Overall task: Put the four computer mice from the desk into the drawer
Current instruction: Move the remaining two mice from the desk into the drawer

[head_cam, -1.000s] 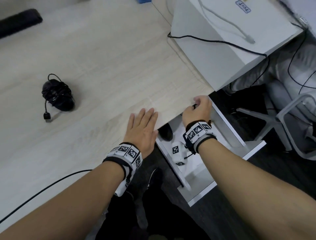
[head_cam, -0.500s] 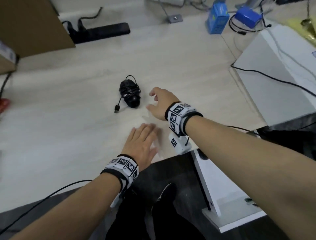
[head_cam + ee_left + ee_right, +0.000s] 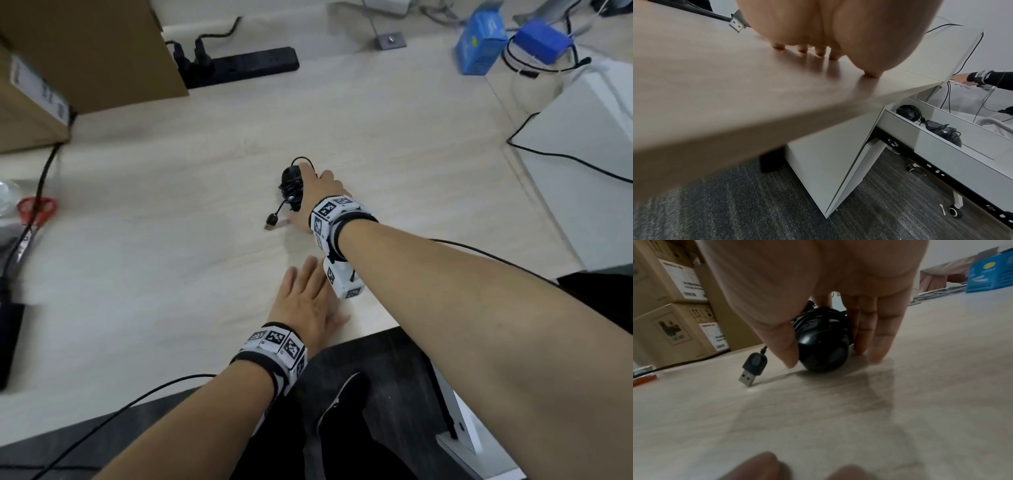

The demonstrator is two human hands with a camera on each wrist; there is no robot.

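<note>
A black mouse (image 3: 291, 185) with its cord wound round it lies in the middle of the desk, its USB plug (image 3: 272, 219) trailing toward me. My right hand (image 3: 310, 186) covers it from the right. In the right wrist view the thumb (image 3: 785, 353) presses the mouse (image 3: 824, 344) on its left side and the other fingers (image 3: 877, 340) stand against its right side, tips on the desk. My left hand (image 3: 301, 298) lies flat near the desk's front edge, holding nothing. The open white drawer (image 3: 941, 146) under the desk holds two black mice (image 3: 908, 112) that I can see.
Cardboard boxes (image 3: 85, 51) stand at the back left and a black power strip (image 3: 239, 66) behind the mouse. A blue box (image 3: 479, 41) and a white cabinet top (image 3: 582, 154) are at the right. Cables cross the front edge. Another person's hand (image 3: 962, 79) shows at the far right.
My right hand left the drawer, crossed the desk to the left and closed over the black mouse. The left hand stayed flat near the desk edge.
</note>
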